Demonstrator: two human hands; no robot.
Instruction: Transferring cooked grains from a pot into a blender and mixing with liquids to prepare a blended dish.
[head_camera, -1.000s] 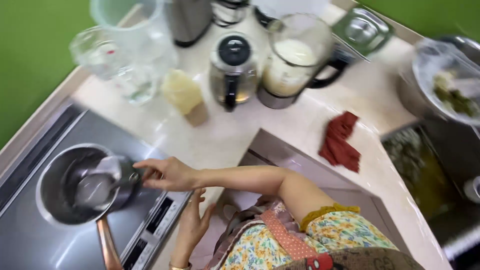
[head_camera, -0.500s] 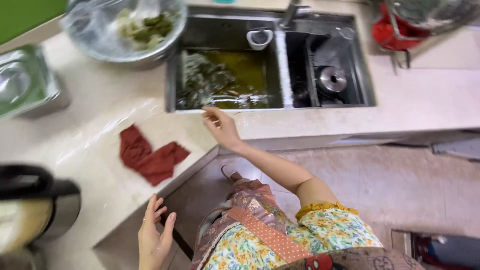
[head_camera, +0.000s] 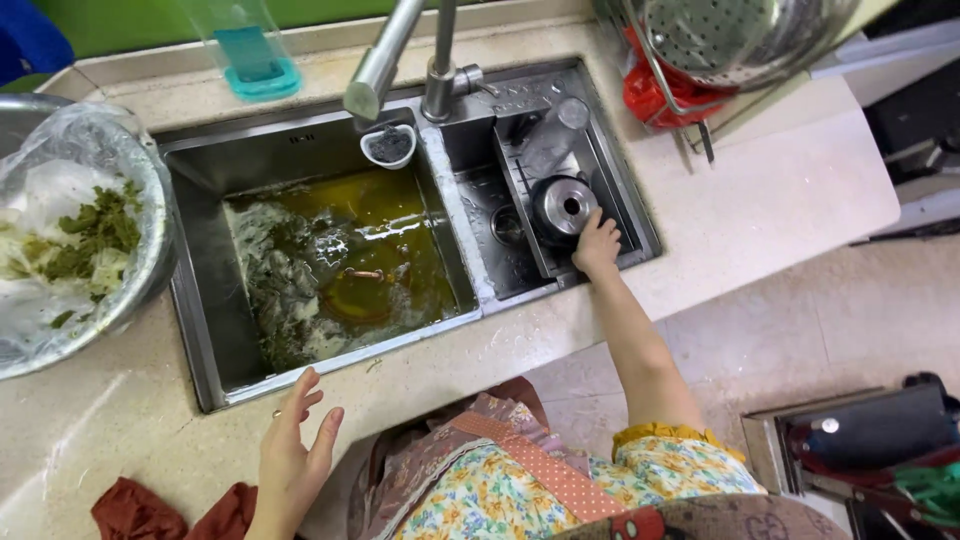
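The right hand (head_camera: 598, 243), right of centre, rests its fingers on a small steel lid (head_camera: 565, 203) in the sink's (head_camera: 200, 330) right basin; a firm rim pinch would likely lift it cleanly. The left hand (head_camera: 295, 455), lower left, hovers open and empty over the worktop (head_camera: 780, 200).

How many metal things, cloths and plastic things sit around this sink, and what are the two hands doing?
Metal: 3 - round lid touched by right hand, faucet, colander
Red cloth: 1, near open left hand
Plastic-lined bowl of greens: 1
Clear container on teal base: 1
Total: 6
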